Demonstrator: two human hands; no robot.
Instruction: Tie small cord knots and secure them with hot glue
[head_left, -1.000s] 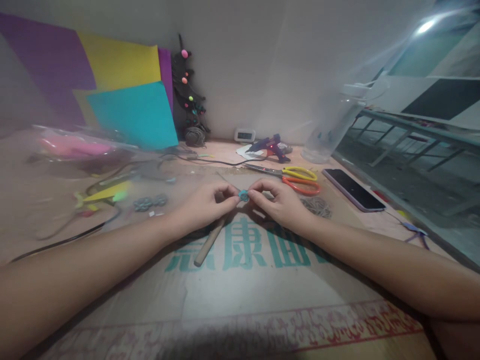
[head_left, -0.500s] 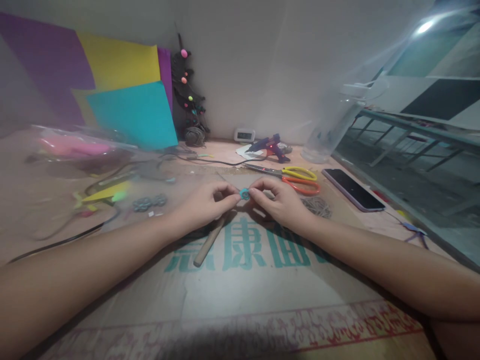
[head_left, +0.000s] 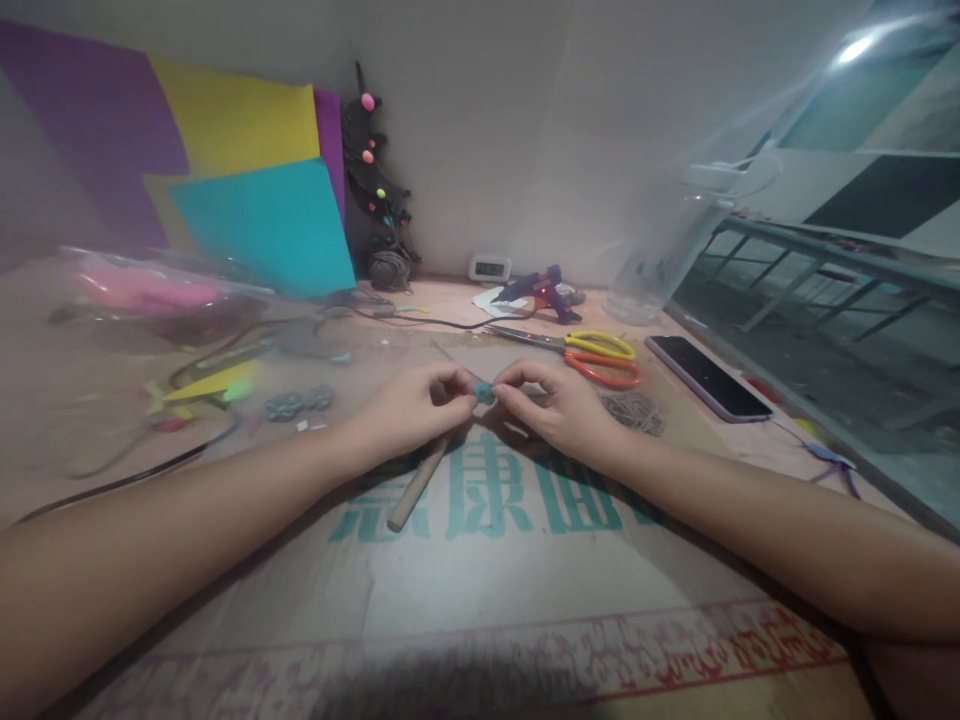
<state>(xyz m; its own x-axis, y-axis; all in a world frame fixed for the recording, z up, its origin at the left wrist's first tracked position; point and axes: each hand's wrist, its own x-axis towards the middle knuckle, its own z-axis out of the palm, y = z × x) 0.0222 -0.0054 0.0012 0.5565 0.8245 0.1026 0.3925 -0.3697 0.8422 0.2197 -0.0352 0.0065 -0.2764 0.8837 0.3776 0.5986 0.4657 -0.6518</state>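
Observation:
A small teal flower-shaped piece (head_left: 484, 394) is held between both hands above the middle of the board. My left hand (head_left: 420, 405) pinches its left side with thumb and forefinger. On its right side, my right hand (head_left: 551, 402) grips it in the same way. Beneath the left hand lies a wooden-handled tool (head_left: 417, 488) with a thin pointed end, partly hidden by the fingers. Several grey-teal flower pieces (head_left: 289, 404) rest to the left. Just right of my right hand is a tangled bundle of grey-brown cord (head_left: 634, 412).
Scissors (head_left: 600, 347) with yellow and orange handles lie beyond the hands, near a glue gun (head_left: 541, 290) with a red light. A phone (head_left: 706, 378) is at the right edge by a clear plastic jug (head_left: 651, 262). Coloured sheets (head_left: 262, 230) lean at the back left.
The flower piece has shifted slightly left and turned between my fingertips, showing less of its open face. Both hands keep their pinch; the things on the table have stayed put.

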